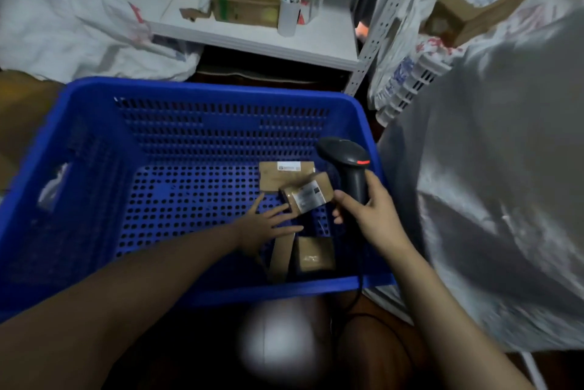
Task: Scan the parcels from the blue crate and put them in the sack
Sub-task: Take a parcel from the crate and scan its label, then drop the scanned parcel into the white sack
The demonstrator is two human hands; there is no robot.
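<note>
Crate [202,95]: four brown parcels on its floor, all toward the right side.
- Labelled parcel [308,193] lies tilted, overlapping the near edge of a flat parcel [278,176] by the far wall.
- Small box [316,252] and thin parcel [281,255] lie side by side at the near right corner.

Left hand [268,223]: open, fingers straight and spread low over the crate floor, fingertips at the labelled parcel's left end. Contact cannot be told.

Right hand [373,212]: wrapped round the handle of the scanner [346,159], by the crate's right edge. Scanner head is above the parcels and shows a red strip.

Sack [505,168]: grey-white, just right of the crate.

Shelf [252,42]: beyond the far rim, carrying cartons.
</note>
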